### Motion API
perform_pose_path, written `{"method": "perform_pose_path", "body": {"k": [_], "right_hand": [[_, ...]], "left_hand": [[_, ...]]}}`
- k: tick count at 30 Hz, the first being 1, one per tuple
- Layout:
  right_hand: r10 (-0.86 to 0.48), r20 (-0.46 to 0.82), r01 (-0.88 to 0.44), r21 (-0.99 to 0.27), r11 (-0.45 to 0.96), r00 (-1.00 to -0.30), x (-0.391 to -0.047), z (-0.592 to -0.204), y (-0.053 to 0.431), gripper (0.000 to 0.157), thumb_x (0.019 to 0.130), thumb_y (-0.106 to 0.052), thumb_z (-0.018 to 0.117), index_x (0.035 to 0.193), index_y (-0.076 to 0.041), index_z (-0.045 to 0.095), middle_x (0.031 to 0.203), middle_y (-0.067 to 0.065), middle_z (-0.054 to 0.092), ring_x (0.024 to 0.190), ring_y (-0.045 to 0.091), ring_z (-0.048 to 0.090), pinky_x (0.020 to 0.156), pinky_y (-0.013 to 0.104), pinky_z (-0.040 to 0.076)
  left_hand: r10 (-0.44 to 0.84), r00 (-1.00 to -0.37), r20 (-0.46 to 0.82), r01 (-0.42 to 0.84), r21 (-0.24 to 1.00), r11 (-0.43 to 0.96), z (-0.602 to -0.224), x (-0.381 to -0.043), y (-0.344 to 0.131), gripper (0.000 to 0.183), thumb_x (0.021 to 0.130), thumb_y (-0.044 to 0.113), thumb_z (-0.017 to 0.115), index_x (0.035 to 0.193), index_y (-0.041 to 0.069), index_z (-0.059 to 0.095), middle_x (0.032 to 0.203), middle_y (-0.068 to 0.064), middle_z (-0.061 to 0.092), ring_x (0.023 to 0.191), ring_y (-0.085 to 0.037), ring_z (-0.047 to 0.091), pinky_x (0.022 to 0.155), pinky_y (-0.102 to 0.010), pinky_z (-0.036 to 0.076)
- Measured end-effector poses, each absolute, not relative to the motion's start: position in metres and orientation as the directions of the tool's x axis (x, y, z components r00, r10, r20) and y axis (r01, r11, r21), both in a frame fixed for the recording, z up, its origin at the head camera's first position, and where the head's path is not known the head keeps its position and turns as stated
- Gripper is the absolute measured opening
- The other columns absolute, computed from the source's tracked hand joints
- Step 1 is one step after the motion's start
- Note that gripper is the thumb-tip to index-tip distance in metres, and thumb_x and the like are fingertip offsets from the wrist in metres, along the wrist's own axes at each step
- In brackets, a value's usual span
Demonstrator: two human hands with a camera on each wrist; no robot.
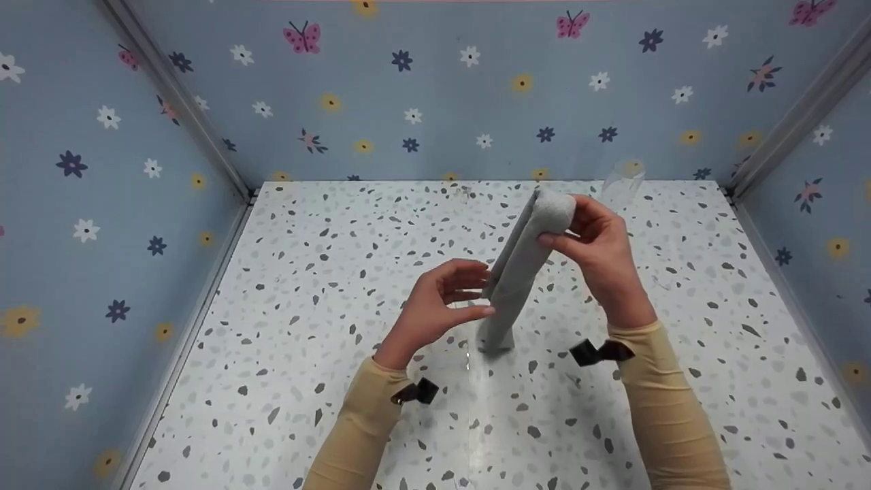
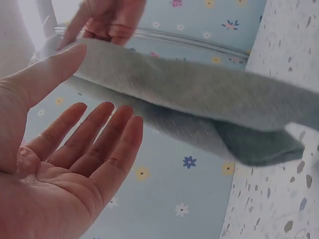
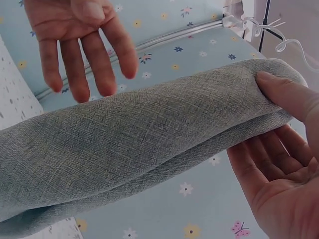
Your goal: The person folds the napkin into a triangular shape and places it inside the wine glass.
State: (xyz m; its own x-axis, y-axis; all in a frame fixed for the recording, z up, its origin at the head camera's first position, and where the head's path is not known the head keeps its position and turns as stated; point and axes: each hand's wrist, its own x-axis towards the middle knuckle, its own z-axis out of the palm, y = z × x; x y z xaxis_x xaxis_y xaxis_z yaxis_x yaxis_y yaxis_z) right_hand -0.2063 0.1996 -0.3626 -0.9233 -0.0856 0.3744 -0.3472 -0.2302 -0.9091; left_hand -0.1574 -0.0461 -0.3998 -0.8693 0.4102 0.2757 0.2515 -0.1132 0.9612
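Observation:
A long grey folded cloth (image 1: 520,272) slants through the middle of the head view, its lower end close over the speckled tabletop. My right hand (image 1: 602,248) pinches its upper end, the thumb on one face and the fingers behind; the right wrist view shows the woven fabric (image 3: 129,134) doubled over, with a fold line along its length. My left hand (image 1: 435,306) is beside the cloth's middle, thumb and fingers spread apart, fingertips right at its edge. In the left wrist view the palm (image 2: 60,189) faces up and holds nothing.
A clear plastic cup (image 1: 622,184) stands at the back right of the white speckled table (image 1: 306,381). Blue panels (image 1: 442,88) with flowers and butterflies wall the back and both sides. A white cable (image 3: 294,45) hangs at the upper right of the right wrist view.

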Motion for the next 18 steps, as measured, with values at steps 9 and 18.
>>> {"method": "perform_pose_path", "body": {"k": [9, 18], "right_hand": [[-0.077, 0.426, -0.406, -0.894, -0.190, -0.901, -0.217, -0.361, 0.195, 0.046, 0.072, 0.013, 0.077, 0.115, 0.003, 0.063, 0.108, 0.021, 0.063, 0.099, 0.031, 0.061, 0.084, 0.038, 0.053], [-0.083, 0.475, -0.457, -0.873, -0.172, -0.876, -0.216, -0.365, 0.190, 0.047, 0.072, 0.013, 0.077, 0.115, 0.004, 0.062, 0.109, 0.021, 0.063, 0.101, 0.033, 0.061, 0.084, 0.039, 0.053]], "left_hand": [[0.481, -0.845, 0.236, 0.129, 0.961, -0.246, -0.420, -0.160, -0.031, 0.057, 0.078, -0.007, 0.074, 0.130, -0.005, 0.051, 0.124, -0.022, 0.058, 0.114, -0.039, 0.056, 0.094, -0.046, 0.047], [0.499, -0.847, 0.181, 0.041, 0.959, -0.279, -0.426, -0.163, -0.018, 0.064, 0.080, -0.001, 0.075, 0.136, -0.006, 0.045, 0.127, -0.024, 0.057, 0.112, -0.029, 0.059, 0.092, -0.041, 0.049]]}}
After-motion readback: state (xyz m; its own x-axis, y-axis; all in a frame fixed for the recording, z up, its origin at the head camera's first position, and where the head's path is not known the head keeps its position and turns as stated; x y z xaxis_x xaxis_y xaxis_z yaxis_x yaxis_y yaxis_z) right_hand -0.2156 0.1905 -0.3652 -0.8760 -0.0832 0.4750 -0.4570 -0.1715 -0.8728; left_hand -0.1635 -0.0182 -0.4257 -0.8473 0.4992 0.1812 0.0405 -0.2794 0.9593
